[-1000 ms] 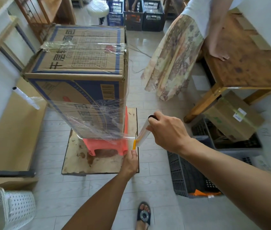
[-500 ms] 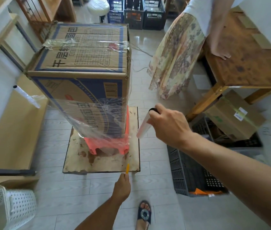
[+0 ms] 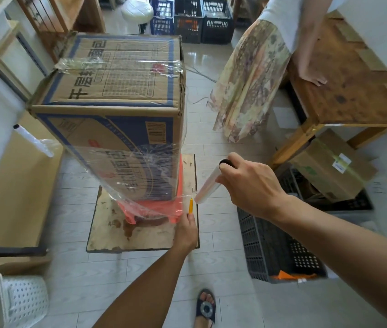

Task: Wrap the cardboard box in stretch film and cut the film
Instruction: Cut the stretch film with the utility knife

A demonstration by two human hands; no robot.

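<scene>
The left hand, pinching the yellow cutter, came back up to the film while the right hand kept gripping the roll.

The right hand is gripping the film roll; the left hand is holding an orange-handled cutter upright beside the wrapped cardboard box.

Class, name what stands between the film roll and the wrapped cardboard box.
In the head view, a yellow-handled cutter, held upright by the left hand, stands between the film roll and the cardboard box.
</scene>
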